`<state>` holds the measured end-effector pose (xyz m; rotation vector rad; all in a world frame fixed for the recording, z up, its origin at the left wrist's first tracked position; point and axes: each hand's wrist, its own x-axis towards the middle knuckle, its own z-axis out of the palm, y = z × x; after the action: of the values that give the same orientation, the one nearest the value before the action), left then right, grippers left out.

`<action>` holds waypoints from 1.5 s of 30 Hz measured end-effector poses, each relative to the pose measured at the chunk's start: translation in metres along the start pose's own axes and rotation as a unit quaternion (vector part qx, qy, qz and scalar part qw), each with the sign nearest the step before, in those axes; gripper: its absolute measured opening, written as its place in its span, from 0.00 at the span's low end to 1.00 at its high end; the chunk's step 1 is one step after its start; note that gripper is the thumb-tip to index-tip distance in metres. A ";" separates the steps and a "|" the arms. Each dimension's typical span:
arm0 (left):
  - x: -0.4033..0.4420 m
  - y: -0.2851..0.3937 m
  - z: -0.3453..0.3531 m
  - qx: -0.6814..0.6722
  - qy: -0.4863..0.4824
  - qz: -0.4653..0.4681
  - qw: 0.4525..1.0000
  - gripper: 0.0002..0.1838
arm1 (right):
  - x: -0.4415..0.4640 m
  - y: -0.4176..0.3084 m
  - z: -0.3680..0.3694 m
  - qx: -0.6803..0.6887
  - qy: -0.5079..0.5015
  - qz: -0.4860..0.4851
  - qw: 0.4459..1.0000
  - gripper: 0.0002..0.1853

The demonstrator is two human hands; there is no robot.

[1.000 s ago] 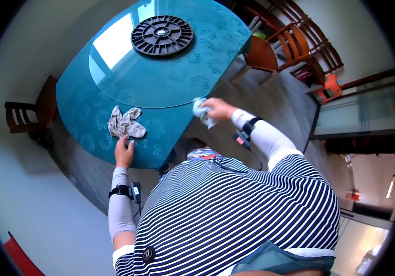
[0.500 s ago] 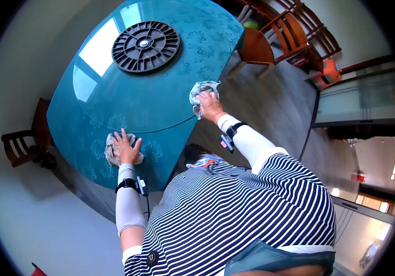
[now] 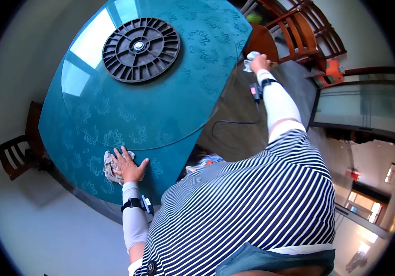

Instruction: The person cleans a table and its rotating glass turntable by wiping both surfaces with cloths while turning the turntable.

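My left hand (image 3: 129, 167) lies with spread fingers on a crumpled greyish cloth (image 3: 110, 171), near the front edge of the teal table (image 3: 160, 119). The palm hides part of that cloth. Far to the right, my right hand (image 3: 260, 63) has its fingers closed around a pale cloth (image 3: 248, 62), beyond the table's right edge and close to a wooden chair. A round black ribbed disc (image 3: 131, 60) rests on the glass top at the back of the table.
Wooden chairs (image 3: 296, 34) stand at the upper right, and another chair (image 3: 16, 154) is at the left. A green round object (image 3: 254, 19) and an orange box (image 3: 333, 72) are at the right. A dark cable hangs below my right forearm.
My right hand has moved away and right with its cloth, past the table edge. My left hand has come down onto the greyish cloth, its fingers spread.
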<state>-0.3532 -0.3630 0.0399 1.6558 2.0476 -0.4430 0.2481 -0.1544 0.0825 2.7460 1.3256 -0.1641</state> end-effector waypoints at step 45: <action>-0.014 -0.064 0.060 -0.156 0.276 -0.080 0.945 0.45 | -0.230 -0.617 0.134 0.090 -0.003 -0.646 0.758 0.34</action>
<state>-0.4040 -0.4202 -0.0055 1.5354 2.4974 0.3300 -0.3858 0.0333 -0.0396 1.3411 2.9963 -0.3658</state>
